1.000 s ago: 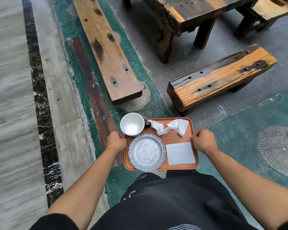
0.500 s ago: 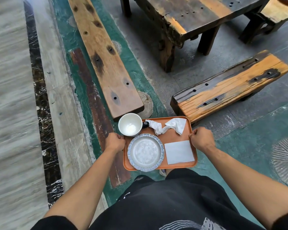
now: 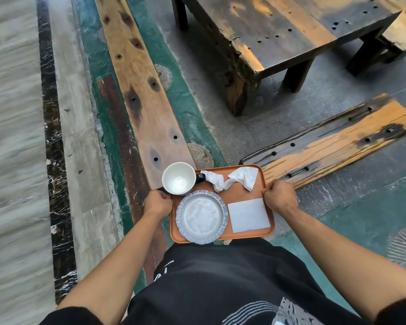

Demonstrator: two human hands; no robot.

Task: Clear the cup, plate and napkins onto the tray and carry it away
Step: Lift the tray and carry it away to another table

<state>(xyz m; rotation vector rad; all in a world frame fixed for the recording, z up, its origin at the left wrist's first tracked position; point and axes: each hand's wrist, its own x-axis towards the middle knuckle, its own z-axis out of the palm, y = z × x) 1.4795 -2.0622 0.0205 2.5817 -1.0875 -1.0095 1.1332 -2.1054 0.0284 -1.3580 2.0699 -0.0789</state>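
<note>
I hold an orange tray (image 3: pixel 237 191) level in front of my waist. My left hand (image 3: pixel 157 202) grips its left edge and my right hand (image 3: pixel 279 195) grips its right edge. A white cup (image 3: pixel 179 178) with a dark handle stands at the tray's far left corner. Next to it, nearer me, lies a round plate (image 3: pixel 201 216) with a blue-grey fluted rim. A crumpled white napkin (image 3: pixel 232 178) lies along the far edge. A flat square napkin (image 3: pixel 248 215) rests at the near right.
A long wooden bench (image 3: pixel 141 90) runs ahead on the left. A shorter bench (image 3: pixel 338 141) lies ahead on the right, and a dark wooden table (image 3: pixel 267 31) stands beyond it. Green and grey floor shows between them; pale stone paving (image 3: pixel 14 137) lies at left.
The benches and table have slid down and to the right in view and look nearer. The tray and both hands keep the same grip and the same place before me.
</note>
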